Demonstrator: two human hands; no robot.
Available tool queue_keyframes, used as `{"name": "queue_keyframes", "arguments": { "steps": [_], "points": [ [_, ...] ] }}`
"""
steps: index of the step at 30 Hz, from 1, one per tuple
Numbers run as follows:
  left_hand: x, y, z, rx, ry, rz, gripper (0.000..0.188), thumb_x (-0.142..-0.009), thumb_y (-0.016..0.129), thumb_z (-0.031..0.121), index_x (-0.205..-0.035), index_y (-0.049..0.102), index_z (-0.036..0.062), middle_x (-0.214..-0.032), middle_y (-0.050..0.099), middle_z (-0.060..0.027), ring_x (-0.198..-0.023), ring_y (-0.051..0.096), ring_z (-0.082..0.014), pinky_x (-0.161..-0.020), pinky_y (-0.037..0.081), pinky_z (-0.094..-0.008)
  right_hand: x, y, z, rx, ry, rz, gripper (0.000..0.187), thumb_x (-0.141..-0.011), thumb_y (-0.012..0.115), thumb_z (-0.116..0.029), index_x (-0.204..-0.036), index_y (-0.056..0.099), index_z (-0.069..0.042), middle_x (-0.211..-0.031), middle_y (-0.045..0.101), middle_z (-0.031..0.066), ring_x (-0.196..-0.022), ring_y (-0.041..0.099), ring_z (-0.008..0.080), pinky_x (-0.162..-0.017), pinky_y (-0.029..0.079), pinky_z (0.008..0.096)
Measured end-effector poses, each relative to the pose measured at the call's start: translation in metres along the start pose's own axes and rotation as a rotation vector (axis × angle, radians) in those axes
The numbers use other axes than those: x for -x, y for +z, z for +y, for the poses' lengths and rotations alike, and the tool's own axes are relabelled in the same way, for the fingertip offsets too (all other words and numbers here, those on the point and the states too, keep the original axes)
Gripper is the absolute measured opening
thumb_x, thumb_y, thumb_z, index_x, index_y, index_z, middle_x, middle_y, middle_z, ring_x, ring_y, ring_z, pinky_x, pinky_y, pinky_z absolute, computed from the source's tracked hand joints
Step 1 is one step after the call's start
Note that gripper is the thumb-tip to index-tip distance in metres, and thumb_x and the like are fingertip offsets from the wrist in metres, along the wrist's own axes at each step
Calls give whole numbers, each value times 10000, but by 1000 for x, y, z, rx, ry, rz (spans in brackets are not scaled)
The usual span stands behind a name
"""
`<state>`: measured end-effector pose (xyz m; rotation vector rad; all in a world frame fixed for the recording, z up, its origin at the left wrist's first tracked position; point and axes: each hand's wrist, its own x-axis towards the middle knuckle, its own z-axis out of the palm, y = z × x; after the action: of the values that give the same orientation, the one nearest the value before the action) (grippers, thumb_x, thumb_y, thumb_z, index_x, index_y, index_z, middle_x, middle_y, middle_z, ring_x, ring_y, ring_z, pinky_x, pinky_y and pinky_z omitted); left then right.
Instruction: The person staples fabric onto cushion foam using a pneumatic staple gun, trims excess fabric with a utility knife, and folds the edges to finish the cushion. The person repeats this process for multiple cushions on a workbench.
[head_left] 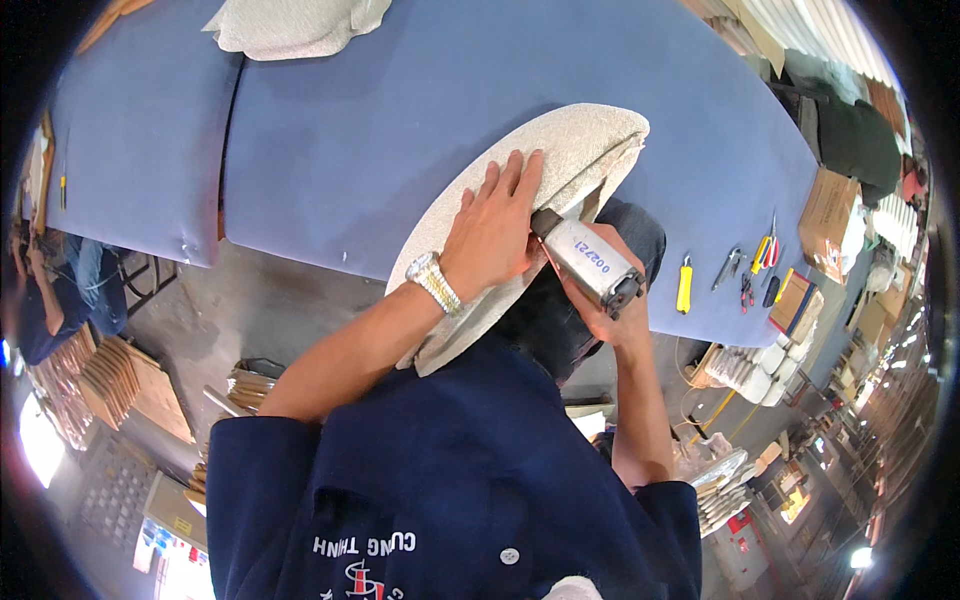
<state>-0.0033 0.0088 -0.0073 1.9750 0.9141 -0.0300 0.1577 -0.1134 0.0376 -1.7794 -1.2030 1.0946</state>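
Note:
An upholstered panel (575,130) in pale textured fabric, long and curved, stands tilted at the near edge of the blue table. My left hand (487,228) presses on its fabric face with fingers stretched out; the thumb side reaches the inner edge. My right hand (602,322) grips a silver and black staple gun (588,258). The gun's nose is at the panel's inner edge, close beside my left hand. Whether it touches the fabric I cannot tell. Beneath the panel, my dark-trousered leg partly shows.
On the blue table (350,150) lie a yellow utility knife (685,287), pliers with coloured handles (767,250) and other small tools at right. Another pale fabric-covered piece (300,25) rests at the far side. A cardboard box (828,215) stands far right. Another person (50,310) is at left.

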Motion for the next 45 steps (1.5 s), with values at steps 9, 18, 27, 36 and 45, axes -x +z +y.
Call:
{"name": "queue_keyframes", "arguments": {
  "steps": [9, 18, 27, 36, 45],
  "points": [
    [6, -5, -86, 485, -61, -229, 733, -1093, 294, 584, -1670, 117, 169, -1725, 75, -189, -1603, 27, -306, -1289, 79, -442, 0, 7, -1, 3, 5, 48, 491, -793, 763, -49, -1265, 639, 6, -1125, 720, 134, -1035, 691, 195, -941, 516, 314],
    [34, -4, -29, 125, 40, -30, 830, -1022, 570, 424, -1645, 144, 79, -1673, 179, -291, -1553, 158, -468, -1253, 226, -493, 1, 10, -1, 59, -62, 87, 465, -791, 755, -28, -1242, 648, 11, -1115, 724, 137, -1028, 710, 228, -932, 524, 322],
    [35, -4, -11, -24, -47, 66, 850, -965, 671, 314, -1603, 205, 0, -1600, 323, -321, -1473, 339, -503, -1163, 398, -513, 7, 6, -7, 90, -37, 56, 489, -798, 755, -29, -1271, 643, 28, -1165, 724, 141, -1063, 704, 203, -947, 523, 316],
    [38, 2, -13, -7, -32, 97, 855, -941, 695, 250, -1597, 214, -11, -1603, 318, -316, -1466, 349, -507, -1136, 409, -561, 1, 2, -15, 50, 60, -44, 498, -789, 741, -48, -1273, 645, 15, -1178, 719, 150, -1017, 722, 221, -907, 538, 311],
    [34, 0, -15, -4, -19, 98, 895, -887, 727, 155, -1597, 208, -10, -1599, 333, -309, -1457, 361, -507, -1136, 415, -530, 12, 10, -12, 67, -53, -6, 483, -812, 748, 15, -1282, 635, 36, -1151, 712, 118, -1017, 674, 156, -924, 509, 281]
  ]
}}
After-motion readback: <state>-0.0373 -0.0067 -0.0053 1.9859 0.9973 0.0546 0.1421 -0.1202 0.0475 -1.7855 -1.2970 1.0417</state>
